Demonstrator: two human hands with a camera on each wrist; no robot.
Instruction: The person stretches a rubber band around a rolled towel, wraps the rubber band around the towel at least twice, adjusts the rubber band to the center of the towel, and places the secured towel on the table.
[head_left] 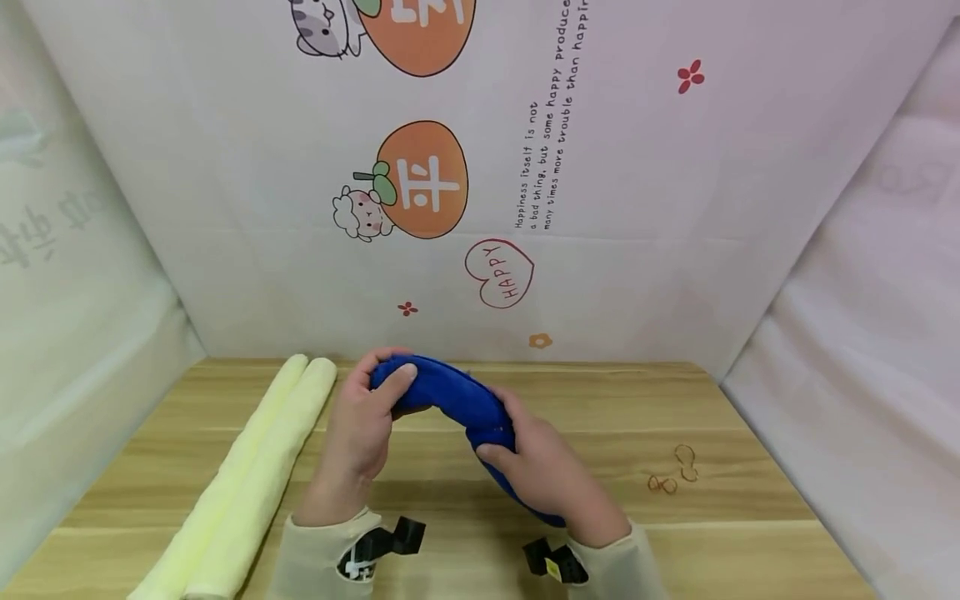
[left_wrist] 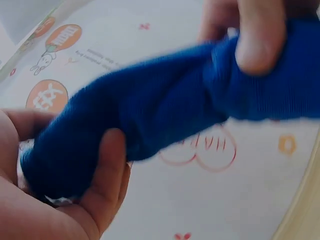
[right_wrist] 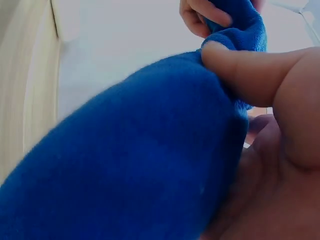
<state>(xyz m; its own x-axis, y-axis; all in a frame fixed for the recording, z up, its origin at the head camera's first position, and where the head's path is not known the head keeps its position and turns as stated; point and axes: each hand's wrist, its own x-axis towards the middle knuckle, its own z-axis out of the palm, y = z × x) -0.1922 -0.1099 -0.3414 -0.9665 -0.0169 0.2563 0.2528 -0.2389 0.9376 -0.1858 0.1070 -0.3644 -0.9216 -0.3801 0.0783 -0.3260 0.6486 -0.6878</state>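
Observation:
A long roll of blue towel is held above the table, bowed into an arch between both hands. My left hand grips its far left end, thumb on top and fingers behind it. Around its middle my right hand is wrapped, the thumb pressed on the near side; the roll's tail runs down past that palm. In the left wrist view the blue towel shows creases between the two hands. Its plush surface fills much of the right wrist view, with the right thumb across a fold.
Two pale yellow rolled towels lie side by side on the left of the wooden table. Several thin brown rubber bands lie at the right. White printed cloth stands behind the table, with white cloth at both sides.

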